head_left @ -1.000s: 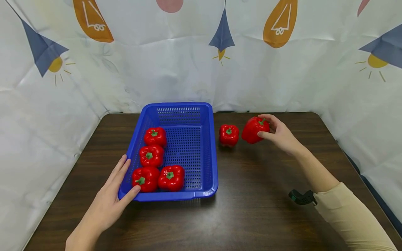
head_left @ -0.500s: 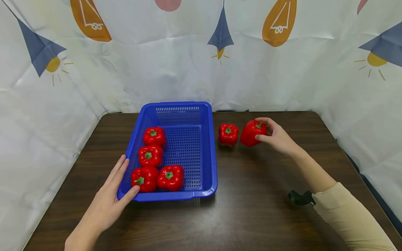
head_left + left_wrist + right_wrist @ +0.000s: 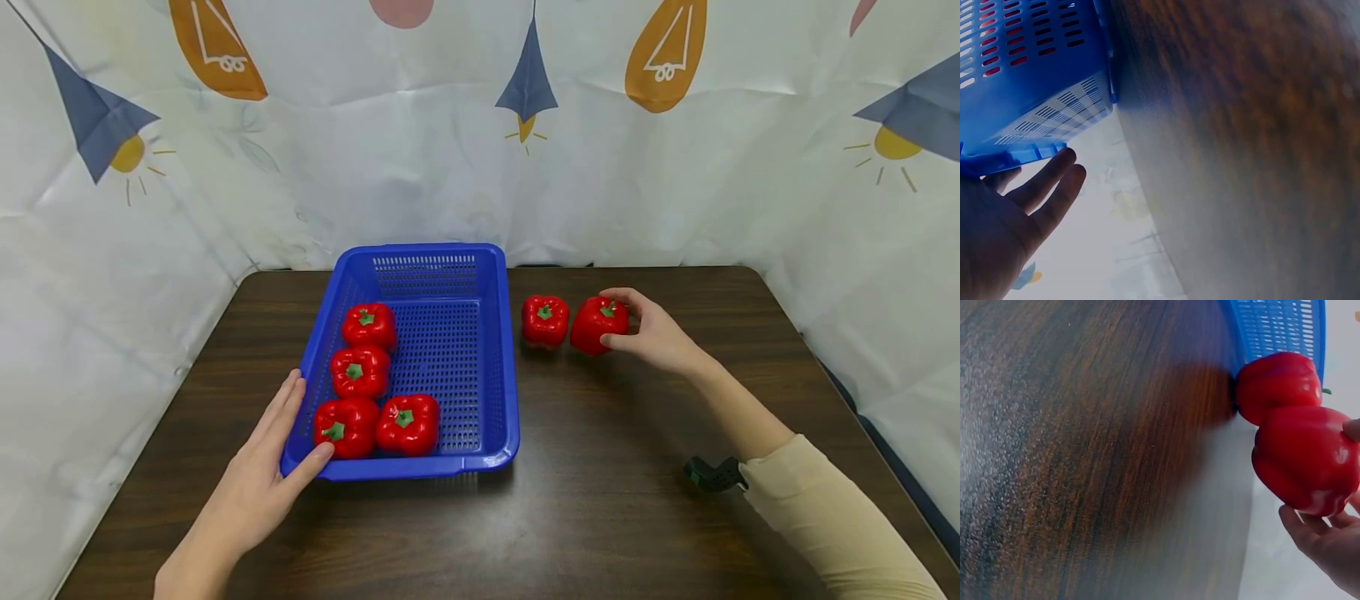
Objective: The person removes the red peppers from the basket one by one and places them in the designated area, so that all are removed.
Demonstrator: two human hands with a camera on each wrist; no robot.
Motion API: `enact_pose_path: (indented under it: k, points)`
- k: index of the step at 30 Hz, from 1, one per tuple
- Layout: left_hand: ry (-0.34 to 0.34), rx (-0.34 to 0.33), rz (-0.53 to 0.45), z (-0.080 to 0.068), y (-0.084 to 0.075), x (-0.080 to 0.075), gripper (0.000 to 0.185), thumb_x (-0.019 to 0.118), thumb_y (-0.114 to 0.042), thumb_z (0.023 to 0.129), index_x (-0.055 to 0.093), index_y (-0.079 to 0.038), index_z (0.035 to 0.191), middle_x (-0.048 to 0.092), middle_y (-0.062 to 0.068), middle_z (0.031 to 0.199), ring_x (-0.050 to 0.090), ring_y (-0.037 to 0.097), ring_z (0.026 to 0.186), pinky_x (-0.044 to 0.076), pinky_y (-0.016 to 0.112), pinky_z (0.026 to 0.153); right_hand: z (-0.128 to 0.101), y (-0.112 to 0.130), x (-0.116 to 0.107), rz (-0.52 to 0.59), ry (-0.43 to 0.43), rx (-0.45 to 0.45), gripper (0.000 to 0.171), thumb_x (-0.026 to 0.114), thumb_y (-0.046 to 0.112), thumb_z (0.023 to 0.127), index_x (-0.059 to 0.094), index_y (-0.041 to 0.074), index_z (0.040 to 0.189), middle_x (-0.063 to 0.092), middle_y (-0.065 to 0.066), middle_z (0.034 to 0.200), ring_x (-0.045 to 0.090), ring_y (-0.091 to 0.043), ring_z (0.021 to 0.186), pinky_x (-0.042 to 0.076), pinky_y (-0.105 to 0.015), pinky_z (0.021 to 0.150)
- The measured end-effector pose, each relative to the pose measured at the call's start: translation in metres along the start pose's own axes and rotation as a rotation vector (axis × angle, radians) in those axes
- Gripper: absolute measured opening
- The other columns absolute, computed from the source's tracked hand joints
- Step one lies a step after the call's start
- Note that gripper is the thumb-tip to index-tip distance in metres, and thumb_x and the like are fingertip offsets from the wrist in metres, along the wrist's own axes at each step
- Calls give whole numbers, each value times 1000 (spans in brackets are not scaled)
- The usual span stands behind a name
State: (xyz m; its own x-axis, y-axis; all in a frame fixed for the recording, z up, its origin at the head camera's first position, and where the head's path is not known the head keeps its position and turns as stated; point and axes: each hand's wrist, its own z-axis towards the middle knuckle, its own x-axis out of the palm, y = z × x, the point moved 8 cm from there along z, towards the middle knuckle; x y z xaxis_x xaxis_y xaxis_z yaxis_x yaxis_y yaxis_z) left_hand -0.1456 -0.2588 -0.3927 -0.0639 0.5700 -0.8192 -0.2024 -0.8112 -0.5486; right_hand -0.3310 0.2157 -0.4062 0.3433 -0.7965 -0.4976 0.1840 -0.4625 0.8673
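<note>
A red bell pepper (image 3: 587, 327) with a green stem is held between the thumb and fingers of my right hand (image 3: 654, 335). In the right wrist view this held pepper (image 3: 1304, 459) is low over the table; whether it touches the wood I cannot tell. Just left of it stands another red bell pepper (image 3: 545, 322) on the table. My left hand (image 3: 251, 483) rests along the near left corner of a blue plastic basket (image 3: 512, 392), its fingers extended and thumb over the rim. Inside, several red peppers (image 3: 360, 372) line the left side and near end.
The dark wooden table (image 3: 600, 500) carries everything. A white printed curtain (image 3: 435, 167) hangs behind it and along both sides. A black strap-like piece (image 3: 714, 473) sticks out at the right sleeve's cuff.
My right hand has lowered the held pepper and shifted it slightly left, closer to the pepper standing on the table. My left hand and the basket stay practically where they were.
</note>
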Motion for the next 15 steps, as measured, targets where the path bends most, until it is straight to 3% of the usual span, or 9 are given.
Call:
enact_pose_path:
  k: [15]
  points:
    - [8,4,-1,0,-1,0,88,69,-35,98,16,-18,166,9,-1,172,23,40,152,40,75,97,14,-6,10,-29,67,-17,65,72,4,90,45,11,148,52,-13,140,52,-32,122,54,-45,95]
